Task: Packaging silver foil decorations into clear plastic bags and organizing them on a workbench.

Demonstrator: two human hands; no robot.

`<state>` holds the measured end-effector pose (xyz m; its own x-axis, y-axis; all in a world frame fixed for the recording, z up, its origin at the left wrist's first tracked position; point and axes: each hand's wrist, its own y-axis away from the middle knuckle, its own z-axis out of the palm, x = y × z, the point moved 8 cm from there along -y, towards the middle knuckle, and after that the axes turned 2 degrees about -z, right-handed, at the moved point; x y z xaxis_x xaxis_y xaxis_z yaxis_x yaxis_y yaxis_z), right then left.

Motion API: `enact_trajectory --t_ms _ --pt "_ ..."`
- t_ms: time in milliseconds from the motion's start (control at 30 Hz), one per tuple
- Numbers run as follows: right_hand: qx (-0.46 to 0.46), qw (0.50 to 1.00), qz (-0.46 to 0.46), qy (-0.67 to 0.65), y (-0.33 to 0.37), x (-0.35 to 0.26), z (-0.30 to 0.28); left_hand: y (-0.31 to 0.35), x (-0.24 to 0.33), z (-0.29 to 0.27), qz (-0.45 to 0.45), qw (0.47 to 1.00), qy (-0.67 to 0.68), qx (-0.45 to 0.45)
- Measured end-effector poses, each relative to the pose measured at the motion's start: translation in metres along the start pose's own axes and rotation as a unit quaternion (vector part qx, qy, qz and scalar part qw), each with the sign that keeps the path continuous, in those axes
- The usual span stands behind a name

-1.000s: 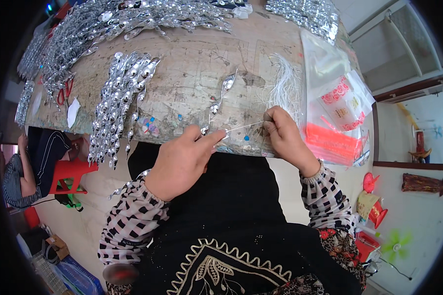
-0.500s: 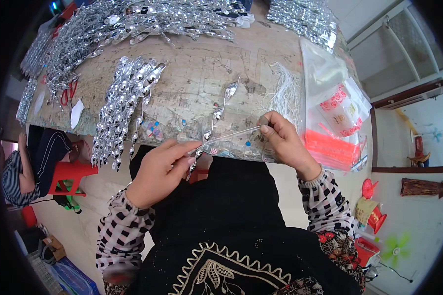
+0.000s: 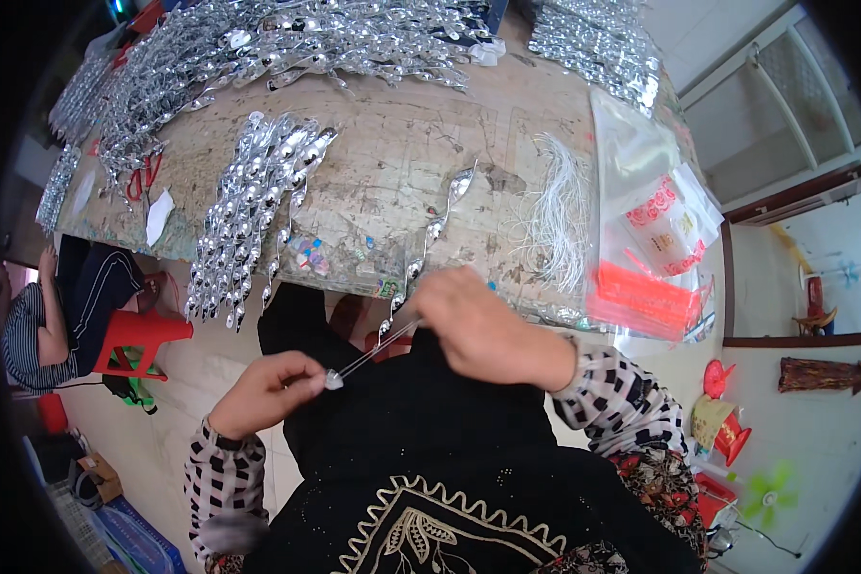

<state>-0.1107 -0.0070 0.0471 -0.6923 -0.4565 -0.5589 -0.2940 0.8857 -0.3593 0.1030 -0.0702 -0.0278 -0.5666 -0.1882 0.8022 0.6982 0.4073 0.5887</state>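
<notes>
Over my lap, my left hand [image 3: 275, 390] pinches a small silvery piece [image 3: 333, 380] between thumb and fingertips. A doubled white thread [image 3: 378, 349] runs taut from it up to my right hand [image 3: 483, 325]. That hand is closed on the thread at the table's front edge, its fingertips partly hidden. Just beside it, a twisted silver foil strip [image 3: 435, 228] lies on the table, its lower end hanging past the edge. To the left, a bundle of similar strips [image 3: 249, 215] droops over the edge. Loose white threads [image 3: 557, 215] lie on the right.
Large heaps of silver strips [image 3: 297, 43] cover the back of the worn table [image 3: 392, 143]. Red scissors [image 3: 143, 177] and a white paper scrap [image 3: 160, 216] lie left, clear plastic bags [image 3: 641, 134] and a red packet [image 3: 646, 298] right. Another person sits on a red stool [image 3: 148, 335].
My left hand has moved down and left toward my lap and now pinches a small silvery piece. My right hand has come left to the strip's lower end, with the thread stretched between both.
</notes>
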Motion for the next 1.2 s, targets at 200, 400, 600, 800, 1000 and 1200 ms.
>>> enact_trajectory --t_ms 200,400,600,800,1000,1200 --pt "-0.040 0.990 -0.131 0.034 -0.019 -0.055 0.036 0.012 -0.011 0.010 0.093 0.985 -0.102 -0.101" --pt "-0.048 0.980 -0.172 0.085 -0.025 -0.075 0.037 -0.001 0.028 0.031 0.131 0.977 -0.017 -0.167" --pt "-0.031 0.991 -0.111 0.060 -0.022 -0.055 0.013 -0.027 0.045 0.042 0.062 0.958 0.242 -0.140" --pt "-0.025 0.999 -0.046 -0.007 -0.021 -0.027 0.010 -0.046 0.038 0.042 -0.011 0.946 0.321 -0.040" --pt "-0.018 0.997 -0.009 -0.078 -0.025 -0.007 0.020 -0.048 0.044 0.036 0.015 0.951 0.306 0.041" --pt "0.027 0.987 0.093 -0.131 -0.024 0.023 0.010 -0.044 0.050 0.023 0.083 0.949 0.279 0.118"
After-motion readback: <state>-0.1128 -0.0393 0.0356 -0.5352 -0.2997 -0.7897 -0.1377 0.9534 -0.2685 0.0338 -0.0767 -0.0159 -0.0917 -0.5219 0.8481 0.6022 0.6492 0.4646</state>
